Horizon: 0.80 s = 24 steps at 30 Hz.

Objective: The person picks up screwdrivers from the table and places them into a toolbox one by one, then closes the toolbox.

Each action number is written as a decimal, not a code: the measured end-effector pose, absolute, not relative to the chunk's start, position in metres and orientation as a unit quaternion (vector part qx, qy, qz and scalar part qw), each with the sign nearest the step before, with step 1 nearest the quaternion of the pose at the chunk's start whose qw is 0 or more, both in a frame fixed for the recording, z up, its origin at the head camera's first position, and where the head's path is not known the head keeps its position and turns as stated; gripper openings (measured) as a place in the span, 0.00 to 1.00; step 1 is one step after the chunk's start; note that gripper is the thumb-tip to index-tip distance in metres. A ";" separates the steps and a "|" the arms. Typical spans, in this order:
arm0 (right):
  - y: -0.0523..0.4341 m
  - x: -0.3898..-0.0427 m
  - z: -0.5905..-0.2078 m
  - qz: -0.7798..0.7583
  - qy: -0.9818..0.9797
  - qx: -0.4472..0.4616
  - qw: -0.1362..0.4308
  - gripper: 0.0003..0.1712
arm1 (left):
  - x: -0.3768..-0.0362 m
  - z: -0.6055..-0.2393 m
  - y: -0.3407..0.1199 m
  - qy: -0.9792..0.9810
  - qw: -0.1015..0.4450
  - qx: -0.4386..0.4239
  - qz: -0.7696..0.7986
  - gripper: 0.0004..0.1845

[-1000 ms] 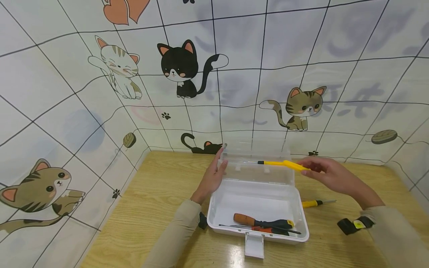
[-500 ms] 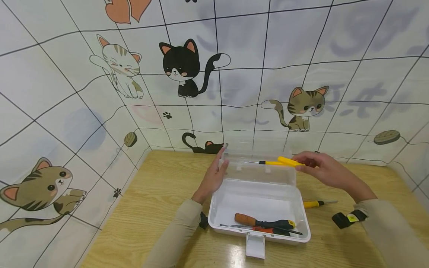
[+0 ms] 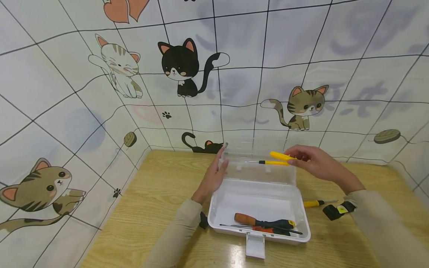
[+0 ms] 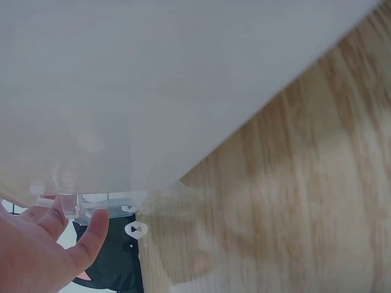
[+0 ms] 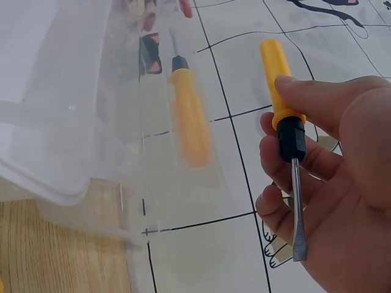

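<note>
My right hand pinches a flat-blade screwdriver by its yellow handle near the lid's right end. The handle end points left and the shaft runs back under my palm. Another yellow-handled screwdriver lies level at the clear lid, and shows through its plastic in the right wrist view. My left hand grips the raised lid's left edge, thumb in front and fingers behind. The white toolbox stands open, holding a brown-and-black-handled screwdriver and a red-and-black-handled one along its front wall.
A further yellow screwdriver lies on the wooden table, right of the box. The toolbox's front latch hangs down toward me. A cat-patterned wall covering rises close behind the lid.
My right hand has moved left and slightly up, bringing the held screwdriver's handle over the lid and tilting its end upward. My left hand, the box and the other screwdrivers have stayed put.
</note>
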State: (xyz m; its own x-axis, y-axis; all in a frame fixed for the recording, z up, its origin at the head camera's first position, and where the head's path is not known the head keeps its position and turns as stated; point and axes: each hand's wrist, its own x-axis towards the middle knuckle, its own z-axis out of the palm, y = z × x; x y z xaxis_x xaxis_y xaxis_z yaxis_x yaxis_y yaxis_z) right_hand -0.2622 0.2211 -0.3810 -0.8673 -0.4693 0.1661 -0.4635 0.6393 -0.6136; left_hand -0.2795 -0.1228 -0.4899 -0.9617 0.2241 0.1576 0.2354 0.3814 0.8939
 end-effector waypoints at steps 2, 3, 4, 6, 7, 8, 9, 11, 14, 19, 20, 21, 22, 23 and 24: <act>0.218 -0.265 -0.381 -0.334 0.906 -0.261 0.003 0.12 | -0.280 -0.490 -0.124 -0.833 0.005 -0.135 -0.537 0.33; 0.217 -0.267 -0.381 -0.333 0.906 -0.261 0.002 0.12 | -0.280 -0.490 -0.124 -0.833 0.006 -0.136 -0.537 0.33; 0.216 -0.268 -0.381 -0.332 0.906 -0.264 0.002 0.12 | -0.280 -0.490 -0.124 -0.833 0.007 -0.137 -0.537 0.33; 0.214 -0.270 -0.380 -0.330 0.906 -0.266 0.002 0.13 | -0.281 -0.491 -0.124 -0.834 0.008 -0.137 -0.535 0.33; 0.213 -0.271 -0.380 -0.329 0.906 -0.267 0.003 0.13 | -0.281 -0.491 -0.125 -0.834 0.009 -0.138 -0.535 0.33; 0.212 -0.272 -0.379 -0.329 0.906 -0.268 0.004 0.14 | -0.281 -0.492 -0.125 -0.833 0.009 -0.138 -0.536 0.33; 0.211 -0.274 -0.379 -0.329 0.906 -0.268 0.006 0.14 | -0.281 -0.492 -0.125 -0.832 0.009 -0.138 -0.537 0.33; 0.209 -0.275 -0.379 -0.329 0.906 -0.268 0.009 0.14 | -0.281 -0.492 -0.125 -0.832 0.008 -0.135 -0.537 0.33; 0.206 -0.278 -0.379 -0.334 0.904 -0.266 0.016 0.14 | -0.282 -0.492 -0.124 -0.833 0.007 -0.133 -0.538 0.34; 0.202 -0.282 -0.379 -0.338 0.902 -0.266 0.024 0.14 | -0.282 -0.493 -0.123 -0.834 0.006 -0.132 -0.536 0.34; 0.201 -0.282 -0.378 -0.338 0.903 -0.265 0.025 0.14 | -0.282 -0.493 -0.123 -0.833 0.006 -0.132 -0.537 0.34; 0.201 -0.283 -0.378 -0.338 0.903 -0.264 0.025 0.14 | -0.281 -0.493 -0.123 -0.834 0.006 -0.131 -0.536 0.34; 0.200 -0.284 -0.378 -0.338 0.903 -0.263 0.026 0.14 | -0.281 -0.493 -0.123 -0.834 0.006 -0.131 -0.535 0.34; 0.199 -0.285 -0.378 -0.338 0.903 -0.263 0.027 0.14 | -0.281 -0.493 -0.123 -0.835 0.006 -0.131 -0.534 0.34; 0.198 -0.285 -0.378 -0.337 0.903 -0.263 0.026 0.14 | -0.281 -0.493 -0.123 -0.835 0.006 -0.131 -0.534 0.34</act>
State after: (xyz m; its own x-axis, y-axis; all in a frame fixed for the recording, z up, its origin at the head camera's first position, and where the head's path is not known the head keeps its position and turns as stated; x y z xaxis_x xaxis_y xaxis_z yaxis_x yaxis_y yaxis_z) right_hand -0.2853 0.1979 -0.3781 -0.8601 -0.4933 0.1303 -0.4578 0.6336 -0.6236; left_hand -0.2811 -0.1233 -0.4925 -0.9657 0.2119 0.1498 0.2250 0.3960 0.8903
